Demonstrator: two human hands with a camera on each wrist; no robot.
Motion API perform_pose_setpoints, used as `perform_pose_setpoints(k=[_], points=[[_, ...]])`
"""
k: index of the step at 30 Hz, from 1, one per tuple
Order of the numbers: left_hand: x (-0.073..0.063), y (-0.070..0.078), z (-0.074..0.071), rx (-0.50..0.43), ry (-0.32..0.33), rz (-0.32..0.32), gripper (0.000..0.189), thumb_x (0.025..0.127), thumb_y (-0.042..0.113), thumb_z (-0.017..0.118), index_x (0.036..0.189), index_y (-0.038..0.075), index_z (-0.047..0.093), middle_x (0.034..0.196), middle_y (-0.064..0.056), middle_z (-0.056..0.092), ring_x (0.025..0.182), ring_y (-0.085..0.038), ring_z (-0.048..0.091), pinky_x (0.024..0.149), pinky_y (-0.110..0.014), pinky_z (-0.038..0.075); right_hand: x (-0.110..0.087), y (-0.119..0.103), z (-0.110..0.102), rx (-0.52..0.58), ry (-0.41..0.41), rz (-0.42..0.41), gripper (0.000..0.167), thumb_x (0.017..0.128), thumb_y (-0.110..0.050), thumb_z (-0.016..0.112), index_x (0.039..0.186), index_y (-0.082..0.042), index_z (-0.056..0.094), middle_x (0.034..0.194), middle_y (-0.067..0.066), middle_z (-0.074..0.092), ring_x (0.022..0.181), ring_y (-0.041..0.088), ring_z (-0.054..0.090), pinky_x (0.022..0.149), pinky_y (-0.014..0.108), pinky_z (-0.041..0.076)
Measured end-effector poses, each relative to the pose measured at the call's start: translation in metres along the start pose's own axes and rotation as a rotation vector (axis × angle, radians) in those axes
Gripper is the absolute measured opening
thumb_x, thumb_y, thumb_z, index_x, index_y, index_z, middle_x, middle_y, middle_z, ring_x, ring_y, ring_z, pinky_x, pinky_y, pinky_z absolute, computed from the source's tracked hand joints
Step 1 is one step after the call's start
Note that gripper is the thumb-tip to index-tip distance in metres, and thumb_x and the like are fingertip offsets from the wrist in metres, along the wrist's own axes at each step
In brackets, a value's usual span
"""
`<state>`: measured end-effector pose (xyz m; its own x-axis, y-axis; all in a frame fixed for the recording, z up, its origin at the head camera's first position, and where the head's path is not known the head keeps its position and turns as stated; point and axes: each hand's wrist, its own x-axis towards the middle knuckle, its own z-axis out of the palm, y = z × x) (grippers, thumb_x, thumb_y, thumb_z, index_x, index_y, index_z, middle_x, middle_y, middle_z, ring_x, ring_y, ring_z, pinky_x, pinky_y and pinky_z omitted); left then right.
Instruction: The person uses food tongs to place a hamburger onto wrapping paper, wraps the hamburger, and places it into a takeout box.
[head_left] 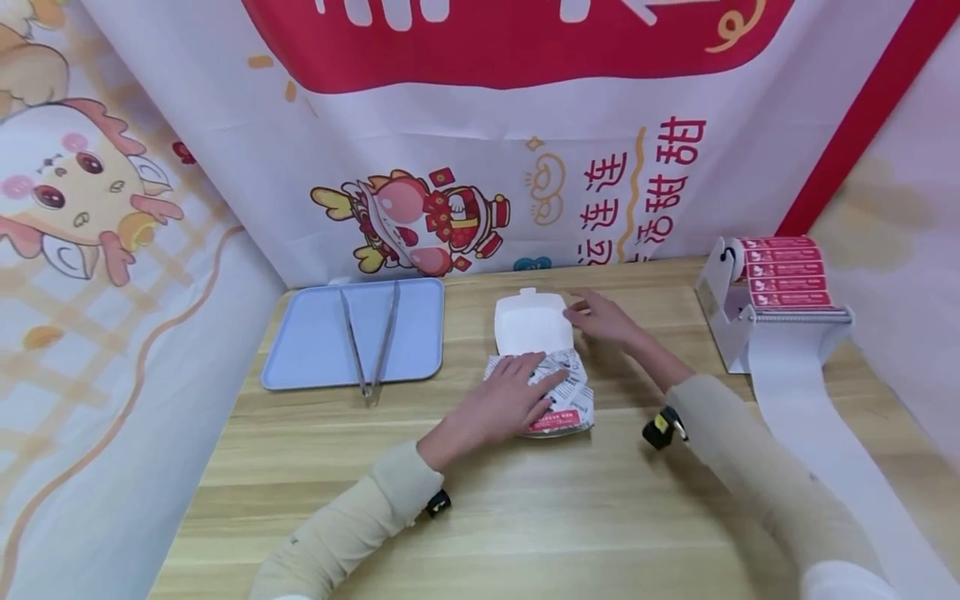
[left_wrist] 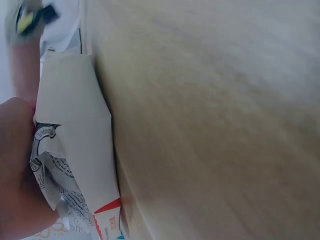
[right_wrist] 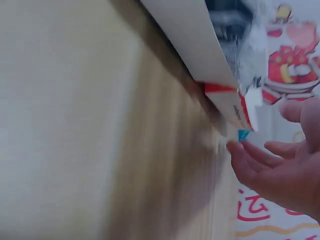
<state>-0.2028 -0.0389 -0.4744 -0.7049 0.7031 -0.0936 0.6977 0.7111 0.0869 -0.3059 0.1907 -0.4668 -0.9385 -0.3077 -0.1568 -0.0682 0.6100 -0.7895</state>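
A white takeaway box (head_left: 531, 323) lies unfolded on the table, its lid flap tipped back toward the banner. Printed paper (head_left: 576, 379), patterned like newsprint, covers its near part; what is under the paper is hidden. A red label (head_left: 557, 419) shows at the near end. My left hand (head_left: 504, 402) rests on the paper with its fingers spread. In the left wrist view, that hand (left_wrist: 20, 170) lies against the paper above the box's side wall (left_wrist: 75, 95). Beside the lid's right edge is my right hand (head_left: 606, 320), its fingers loosely bent and holding nothing.
A blue tray (head_left: 315, 337) stands at the left, with metal tongs (head_left: 352, 346) lying across it and past its front edge. At the right, a label dispenser (head_left: 780, 292) trails a long white strip (head_left: 802, 400) over the table. A printed banner hangs behind.
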Motion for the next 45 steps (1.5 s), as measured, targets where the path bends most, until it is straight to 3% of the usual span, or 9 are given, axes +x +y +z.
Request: perform_pose_setpoints(k=[6, 12, 16, 19, 23, 29, 33, 38, 45], points=[[0.0, 0.009, 0.001, 0.018, -0.018, 0.032, 0.056, 0.105, 0.053, 0.031, 0.158, 0.039, 0.021, 0.166, -0.006, 0.022, 0.153, -0.025, 0.021, 0.125, -0.049, 0.02, 0.037, -0.005, 0.002, -0.031, -0.069, 0.098, 0.06, 0.104, -0.033, 0.049, 0.154, -0.003, 0.032, 0.158, 0.024, 0.032, 0.145, 0.042, 0.033, 0.118, 0.056, 0.032], [0.001, 0.014, 0.001, 0.055, -0.007, 0.051, 0.055, 0.106, 0.05, 0.028, 0.158, 0.036, 0.022, 0.164, -0.006, 0.025, 0.152, -0.023, 0.023, 0.125, -0.047, 0.021, 0.038, -0.023, 0.0, -0.022, -0.042, 0.089, 0.059, 0.104, -0.036, 0.048, 0.153, -0.006, 0.036, 0.161, 0.022, 0.028, 0.149, 0.042, 0.026, 0.12, 0.058, 0.026], [0.001, 0.011, 0.001, 0.057, 0.026, 0.045, 0.053, 0.106, 0.049, 0.033, 0.157, 0.035, 0.027, 0.161, -0.007, 0.03, 0.149, -0.022, 0.026, 0.123, -0.045, 0.024, 0.021, -0.043, -0.007, -0.064, 0.023, -0.039, 0.052, 0.104, -0.036, 0.05, 0.145, -0.006, 0.049, 0.151, 0.02, 0.046, 0.139, 0.038, 0.043, 0.113, 0.054, 0.039], [0.0, 0.006, 0.001, 0.047, 0.037, 0.034, 0.053, 0.105, 0.048, 0.037, 0.156, 0.034, 0.03, 0.159, -0.007, 0.032, 0.148, -0.022, 0.028, 0.122, -0.045, 0.025, 0.004, -0.056, -0.009, -0.069, 0.03, -0.202, 0.041, 0.103, -0.028, 0.052, 0.136, -0.004, 0.059, 0.132, 0.019, 0.062, 0.114, 0.033, 0.06, 0.095, 0.046, 0.051], [-0.001, -0.001, 0.003, 0.053, 0.053, 0.047, 0.053, 0.105, 0.048, 0.037, 0.156, 0.033, 0.032, 0.161, -0.009, 0.029, 0.149, -0.024, 0.026, 0.124, -0.049, 0.022, -0.019, -0.066, -0.008, -0.126, -0.004, -0.387, 0.032, 0.101, -0.019, 0.056, 0.129, -0.005, 0.065, 0.119, 0.013, 0.07, 0.095, 0.022, 0.063, 0.081, 0.035, 0.053], [-0.004, -0.002, 0.0, 0.114, 0.305, 0.114, 0.044, 0.102, 0.043, 0.053, 0.14, 0.022, 0.056, 0.148, -0.009, 0.046, 0.136, -0.026, 0.042, 0.115, -0.045, 0.039, -0.042, -0.066, -0.003, -0.21, -0.024, -0.497, 0.038, 0.095, -0.013, 0.061, 0.133, -0.012, 0.063, 0.121, 0.005, 0.071, 0.082, 0.016, 0.062, 0.074, 0.033, 0.052], [-0.018, -0.001, -0.002, 0.048, 0.416, 0.15, 0.031, 0.097, 0.037, 0.064, 0.121, 0.017, 0.065, 0.118, -0.003, 0.059, 0.106, -0.016, 0.054, 0.09, -0.029, 0.051, -0.053, -0.064, 0.0, -0.246, -0.047, -0.531, 0.046, 0.096, -0.022, 0.064, 0.141, -0.013, 0.056, 0.13, 0.005, 0.067, 0.104, 0.019, 0.066, 0.089, 0.04, 0.055], [-0.041, -0.005, -0.002, -0.082, 0.325, 0.165, 0.037, 0.095, 0.039, 0.066, 0.126, 0.019, 0.064, 0.121, 0.001, 0.061, 0.109, -0.011, 0.057, 0.091, -0.025, 0.053, -0.067, -0.063, 0.005, -0.298, -0.081, -0.558, 0.056, 0.096, -0.031, 0.066, 0.147, -0.016, 0.049, 0.145, 0.007, 0.056, 0.134, 0.03, 0.053, 0.11, 0.054, 0.043], [-0.047, -0.003, -0.001, -0.027, 0.293, 0.169, 0.034, 0.097, 0.036, 0.064, 0.13, 0.024, 0.065, 0.129, -0.002, 0.06, 0.113, -0.014, 0.06, 0.084, -0.028, 0.056, -0.084, -0.063, 0.014, -0.376, -0.092, -0.553, 0.054, 0.096, -0.043, 0.064, 0.146, -0.027, 0.052, 0.147, 0.008, 0.054, 0.137, 0.031, 0.048, 0.111, 0.058, 0.041]])
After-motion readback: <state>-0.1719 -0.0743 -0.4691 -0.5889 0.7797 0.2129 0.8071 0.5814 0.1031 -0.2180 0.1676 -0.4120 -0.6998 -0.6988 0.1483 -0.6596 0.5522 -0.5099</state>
